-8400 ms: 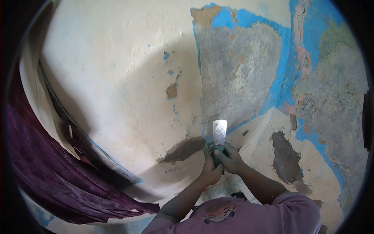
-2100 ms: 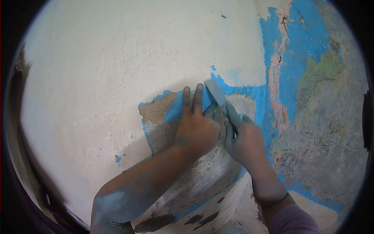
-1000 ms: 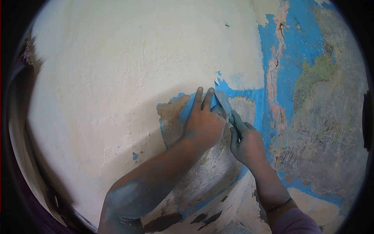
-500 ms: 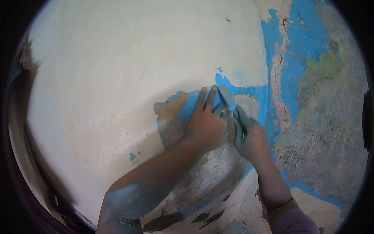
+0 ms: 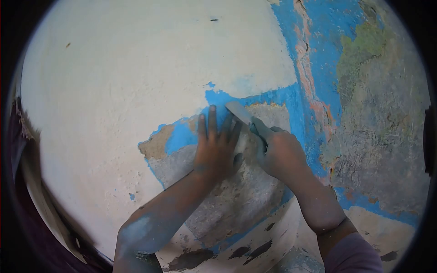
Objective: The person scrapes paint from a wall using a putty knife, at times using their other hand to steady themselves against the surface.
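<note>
My right hand [image 5: 284,154] is closed around the handle of a putty knife [image 5: 238,112]. Its flat blade points up and left, with the tip at the blue paint [image 5: 220,97] on the wall. Most of the handle is hidden in my fist. Just left of the blade, my left hand [image 5: 215,152] lies against the wall with its fingers spread and nothing in it. Under and around that hand is a patch of bare grey plaster [image 5: 175,160], edged with blue paint and a brown area [image 5: 157,143].
Cream paint [image 5: 136,68] covers the wall to the left and above. On the right, a cracked pinkish strip [image 5: 314,86] runs down through blue paint beside rough grey wall [image 5: 382,136]. Dark cloth-like material [image 5: 34,182] hangs at the left edge.
The view has shifted, so the wall patch sits further left. My left fingers have spread out and moved away from the blade. The putty knife now leans further left.
</note>
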A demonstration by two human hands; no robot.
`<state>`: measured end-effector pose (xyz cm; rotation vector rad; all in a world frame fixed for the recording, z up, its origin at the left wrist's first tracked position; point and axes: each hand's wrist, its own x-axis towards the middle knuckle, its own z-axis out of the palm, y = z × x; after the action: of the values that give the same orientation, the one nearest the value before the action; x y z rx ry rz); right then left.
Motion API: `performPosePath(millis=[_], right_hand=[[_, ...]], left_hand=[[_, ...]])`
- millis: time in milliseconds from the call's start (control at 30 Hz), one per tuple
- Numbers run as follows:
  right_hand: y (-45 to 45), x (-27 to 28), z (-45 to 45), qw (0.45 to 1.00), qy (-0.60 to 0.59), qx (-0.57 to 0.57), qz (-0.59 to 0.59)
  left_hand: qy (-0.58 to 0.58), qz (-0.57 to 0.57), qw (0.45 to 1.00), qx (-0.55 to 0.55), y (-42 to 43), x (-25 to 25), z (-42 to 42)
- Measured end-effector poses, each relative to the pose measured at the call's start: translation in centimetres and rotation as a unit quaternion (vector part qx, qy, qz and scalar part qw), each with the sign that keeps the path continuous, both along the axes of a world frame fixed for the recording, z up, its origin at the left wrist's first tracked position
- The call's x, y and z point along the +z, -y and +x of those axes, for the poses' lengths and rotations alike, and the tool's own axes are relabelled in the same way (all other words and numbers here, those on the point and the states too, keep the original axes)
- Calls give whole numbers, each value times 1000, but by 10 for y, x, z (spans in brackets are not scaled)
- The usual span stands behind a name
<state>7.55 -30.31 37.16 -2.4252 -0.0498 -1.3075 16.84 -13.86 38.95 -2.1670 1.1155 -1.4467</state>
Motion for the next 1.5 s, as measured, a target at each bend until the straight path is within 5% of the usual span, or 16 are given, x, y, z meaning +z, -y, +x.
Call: performPosePath(millis=[233,433,667,833,1000,1300,1500], right_hand=[[39,-41,34,1000,-1,11,22],[38,-2,39,999,47,10,-5],[39,-14,13,999,37,4,-40],[37,2,2,996,28,-33,-74],[34,-45,47,993,107,-13,-56],[46,3,54,978,190,56,-63],[63,-19,50,988,121,79,-58]], left_hand=[[13,16,996,88,15,-3,-1],[24,51,992,116,20,5,-1],[63,220,955,189,11,28,-8],[37,177,971,155,-5,38,-12],[40,170,974,144,-2,42,-10],[31,133,989,57,3,58,-2],[26,86,996,11,3,48,-2]])
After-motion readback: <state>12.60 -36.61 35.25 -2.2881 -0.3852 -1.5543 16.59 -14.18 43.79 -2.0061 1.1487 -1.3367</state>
